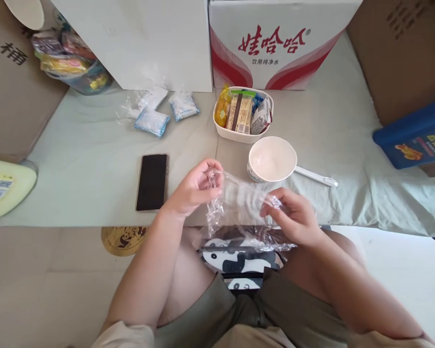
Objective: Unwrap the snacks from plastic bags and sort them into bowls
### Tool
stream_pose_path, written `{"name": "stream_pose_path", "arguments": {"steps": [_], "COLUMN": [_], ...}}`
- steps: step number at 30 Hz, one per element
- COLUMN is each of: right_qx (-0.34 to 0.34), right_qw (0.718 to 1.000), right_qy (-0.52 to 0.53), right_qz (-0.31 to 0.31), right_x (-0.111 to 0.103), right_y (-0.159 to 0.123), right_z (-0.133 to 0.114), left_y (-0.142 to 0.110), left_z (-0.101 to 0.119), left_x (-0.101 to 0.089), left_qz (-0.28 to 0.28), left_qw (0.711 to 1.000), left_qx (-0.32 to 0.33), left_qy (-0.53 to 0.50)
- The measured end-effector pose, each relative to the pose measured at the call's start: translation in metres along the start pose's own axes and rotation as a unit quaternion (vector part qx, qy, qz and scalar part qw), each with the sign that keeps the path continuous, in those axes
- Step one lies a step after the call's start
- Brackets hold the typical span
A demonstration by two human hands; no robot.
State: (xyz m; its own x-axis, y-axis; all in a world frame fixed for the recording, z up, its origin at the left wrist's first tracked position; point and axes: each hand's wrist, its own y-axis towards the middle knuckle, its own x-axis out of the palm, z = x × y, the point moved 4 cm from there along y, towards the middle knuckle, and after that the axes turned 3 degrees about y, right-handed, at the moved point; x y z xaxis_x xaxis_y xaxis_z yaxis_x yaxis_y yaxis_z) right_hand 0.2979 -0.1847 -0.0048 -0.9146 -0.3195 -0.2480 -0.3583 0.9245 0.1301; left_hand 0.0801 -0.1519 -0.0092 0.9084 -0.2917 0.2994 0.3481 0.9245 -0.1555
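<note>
A crinkled sheet of clear plastic film (241, 198) stretches between my two hands, over the front edge of the table. My left hand (199, 186) pinches its left end between thumb and fingers. On the other end, my right hand (293, 215) is closed around the gathered plastic. Whether it is a bag or a loose sheet I cannot tell. Just beyond my right hand stands a white paper bowl (272, 158), its inside bare. A white stick-like tool (317, 176) lies against the bowl's right side. Left of my left hand, a black phone (152, 182) lies flat.
An oval white tub (239, 135) of wrapped snacks sits behind the bowl. Several small blue-white packets (152, 122) lie at back left. Cartons (275, 43) line the back. A basket of snacks (70, 72), a yellow bottle (7, 188) and a blue box (416, 133) stand at the sides.
</note>
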Motion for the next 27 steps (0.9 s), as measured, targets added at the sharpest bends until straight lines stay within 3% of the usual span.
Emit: {"name": "stream_pose_path", "arguments": {"steps": [3,5,9,11,15,19,21,23,27], "right_qx": [0.091,0.116,0.127,0.127,0.101,0.098,0.106,0.120,0.126], "right_qw": [0.986,0.971,0.966,0.972,0.971,0.959,0.958,0.960,0.959], "right_qy": [0.124,0.172,0.168,0.145,0.142,0.155,0.146,0.124,0.112], "right_qz": [0.069,0.116,0.148,0.136,0.166,0.215,0.221,0.221,0.228], "right_x": [-0.020,-0.031,-0.039,-0.036,-0.034,-0.038,-0.040,-0.041,-0.041], "right_y": [-0.002,-0.003,-0.008,-0.010,-0.007,-0.003,-0.003,-0.006,-0.011], "right_z": [0.008,0.012,0.017,0.020,0.019,0.015,0.014,0.013,0.011], "left_y": [0.004,0.005,0.006,0.005,0.002,-0.003,-0.005,-0.006,-0.011], "left_z": [-0.007,-0.008,-0.003,-0.001,0.000,-0.012,-0.014,-0.011,0.003], "left_x": [-0.005,-0.010,-0.027,-0.031,-0.029,-0.024,-0.026,-0.033,-0.039], "left_qz": [0.031,0.075,0.187,0.202,0.170,0.058,0.058,0.113,0.219], "left_qw": [0.996,0.992,0.981,0.979,0.985,0.983,0.975,0.975,0.972], "left_qx": [-0.041,-0.054,-0.020,0.002,-0.006,-0.136,-0.167,-0.142,-0.025], "left_qy": [0.078,0.090,0.040,0.009,0.036,0.113,0.131,0.129,0.083]}}
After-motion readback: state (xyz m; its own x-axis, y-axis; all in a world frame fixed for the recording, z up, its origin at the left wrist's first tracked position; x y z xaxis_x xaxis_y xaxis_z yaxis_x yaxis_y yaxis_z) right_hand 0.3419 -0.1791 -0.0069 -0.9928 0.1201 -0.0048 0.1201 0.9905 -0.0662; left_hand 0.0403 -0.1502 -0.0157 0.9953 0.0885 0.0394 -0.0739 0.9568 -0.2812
